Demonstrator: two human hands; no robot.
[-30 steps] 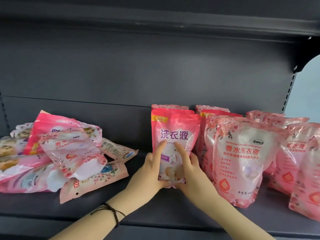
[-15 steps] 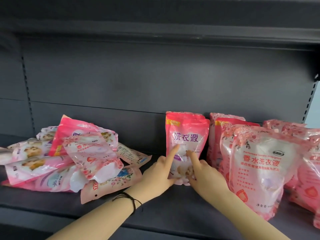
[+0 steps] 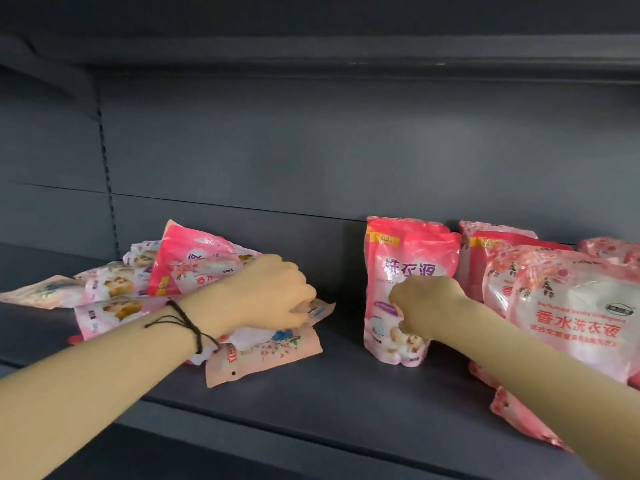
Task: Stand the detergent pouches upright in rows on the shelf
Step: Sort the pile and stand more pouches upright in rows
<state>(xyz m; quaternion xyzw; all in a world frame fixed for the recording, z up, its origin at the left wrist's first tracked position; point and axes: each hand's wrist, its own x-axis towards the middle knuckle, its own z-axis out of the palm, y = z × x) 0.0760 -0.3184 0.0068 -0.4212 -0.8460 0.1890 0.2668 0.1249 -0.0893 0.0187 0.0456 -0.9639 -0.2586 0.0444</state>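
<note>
My left hand [image 3: 273,292] lies knuckles-up on the pile [image 3: 117,299] of pouches at the left of the shelf [image 3: 346,393]. Its fingers [image 3: 304,308] curl down onto the edge of a small pouch with a blue mark, but I cannot tell whether they have hold of it. A black cord [image 3: 188,323] sits round that wrist. The pile is a loose heap. The pouches lie flat and overlap at odd angles, pink and white, some with pale printed pictures and one bright pink with a yellow corner. A salmon-pink one [image 3: 263,358] with small flowers sticks out at the front, nearest the shelf edge. My right hand [image 3: 427,306] is curled into a loose fist against the front of the standing pouch [image 3: 412,258], holding nothing that I can see. That pouch stands upright near the middle of the shelf, well apart from the pile. It is glossy pink with a yellow "NEW" flash at the top left, large purple characters across a white patch, and a rounded base resting on the shelf. Another of its kind [image 3: 405,223] stands just behind it, close to the dark back panel [image 3: 346,150]. To its right a further row [image 3: 491,237] stands, and in front of that is a big pouch [image 3: 571,306], pale pink with a rose print and red characters, which my right forearm crosses.
</note>
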